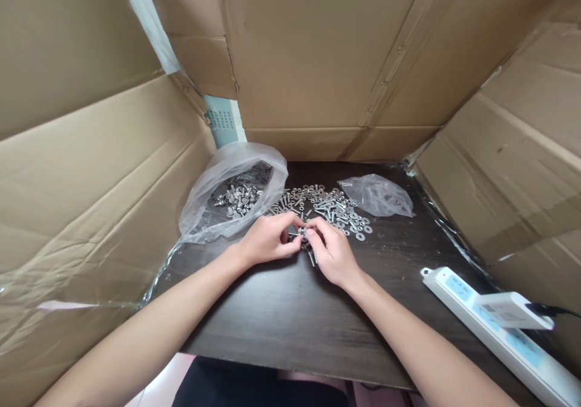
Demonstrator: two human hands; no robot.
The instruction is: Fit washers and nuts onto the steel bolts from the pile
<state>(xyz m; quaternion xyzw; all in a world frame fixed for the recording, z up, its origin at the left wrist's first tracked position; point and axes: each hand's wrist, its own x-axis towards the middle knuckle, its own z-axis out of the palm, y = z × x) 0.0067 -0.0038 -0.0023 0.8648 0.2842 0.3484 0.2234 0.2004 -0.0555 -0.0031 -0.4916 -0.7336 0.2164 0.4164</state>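
My left hand [275, 237] and my right hand [333, 251] meet over the middle of the table, fingertips pinched together. Between them is a small silver bolt [301, 231], lying roughly sideways, with what looks like a nut or washer on it. The fingers hide part of it. Just below the fingertips, a few loose bolts [312, 258] rest on the dark tabletop. Beyond my hands spreads a pile of bolts [333, 209], with nuts and flat washers [360, 236] mixed in along its edges.
An open clear plastic bag [200, 216] at the left holds many bolt assemblies [242, 200]. A crumpled plastic bag [379, 194] lies behind the pile on the right. A white power strip [494, 334] with a plugged-in adapter [512, 310] runs along the right. Cardboard walls [318, 50] enclose the dark table [272, 316].
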